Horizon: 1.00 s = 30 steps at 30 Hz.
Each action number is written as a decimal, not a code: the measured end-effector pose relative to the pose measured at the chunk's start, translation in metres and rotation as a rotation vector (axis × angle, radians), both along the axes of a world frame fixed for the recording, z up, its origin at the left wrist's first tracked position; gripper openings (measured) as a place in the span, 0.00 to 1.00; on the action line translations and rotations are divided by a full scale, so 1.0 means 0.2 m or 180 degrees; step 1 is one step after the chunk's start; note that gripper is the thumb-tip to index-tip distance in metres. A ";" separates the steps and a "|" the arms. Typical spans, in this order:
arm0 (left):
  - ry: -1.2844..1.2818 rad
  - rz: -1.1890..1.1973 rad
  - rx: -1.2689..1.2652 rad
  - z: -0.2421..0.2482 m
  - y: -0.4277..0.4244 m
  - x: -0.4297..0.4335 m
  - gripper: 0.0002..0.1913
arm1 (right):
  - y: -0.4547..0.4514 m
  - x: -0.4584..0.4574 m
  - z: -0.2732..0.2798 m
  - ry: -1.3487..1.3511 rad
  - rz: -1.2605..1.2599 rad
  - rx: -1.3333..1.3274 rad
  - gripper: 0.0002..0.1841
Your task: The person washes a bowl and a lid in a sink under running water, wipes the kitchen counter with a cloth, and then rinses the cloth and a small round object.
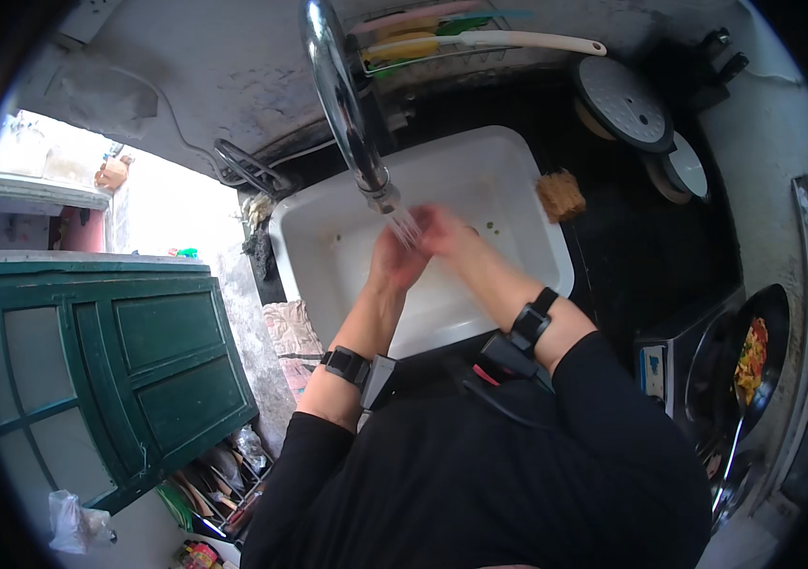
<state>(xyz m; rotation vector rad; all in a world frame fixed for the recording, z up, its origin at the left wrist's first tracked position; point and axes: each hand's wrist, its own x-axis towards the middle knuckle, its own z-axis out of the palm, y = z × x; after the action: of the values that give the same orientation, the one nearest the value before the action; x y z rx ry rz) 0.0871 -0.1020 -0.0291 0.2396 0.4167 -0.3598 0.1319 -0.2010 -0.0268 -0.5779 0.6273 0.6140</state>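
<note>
Water sprays from a chrome faucet over my two bare hands above a white sink. My left hand is under the stream with its palm turned up, and nothing shows in it. Close against it is my right hand, blurred, its fingers by the water and no object seen in it. The fingertips of both hands are partly hidden by the spray and by each other. Small green scraps lie in the basin to the right of my hands.
A brown sponge sits at the sink's right rim. Lidded pots stand at the back right. On the right, a wok holds cooked food and a spatula. A wire rack with utensils is behind the faucet; a green door is at left.
</note>
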 end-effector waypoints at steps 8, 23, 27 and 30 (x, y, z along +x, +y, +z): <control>0.0695 -0.0138 -0.0455 0.00 -0.16 0.09 0.13 | -0.73 0.42 -0.79 -0.2439 0.0179 -0.3364 0.07; 0.0872 0.0279 0.0526 0.01 -0.05 0.04 0.15 | -0.07 -0.01 -0.15 0.0525 0.0333 0.1281 0.09; 0.0441 0.0264 -0.0377 0.08 -0.01 0.00 0.17 | -0.13 0.14 -0.04 0.0949 -0.0612 0.0927 0.11; 0.1200 0.0093 0.0032 0.07 -0.03 0.02 0.15 | -0.29 0.32 -0.21 -0.1926 0.0516 -0.1946 0.10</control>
<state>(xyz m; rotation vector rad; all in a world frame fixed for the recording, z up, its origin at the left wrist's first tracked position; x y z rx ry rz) 0.0904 -0.1086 -0.0151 0.1747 0.7925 -0.3748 0.1958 -0.2590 -0.0693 -1.3362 0.1800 0.3562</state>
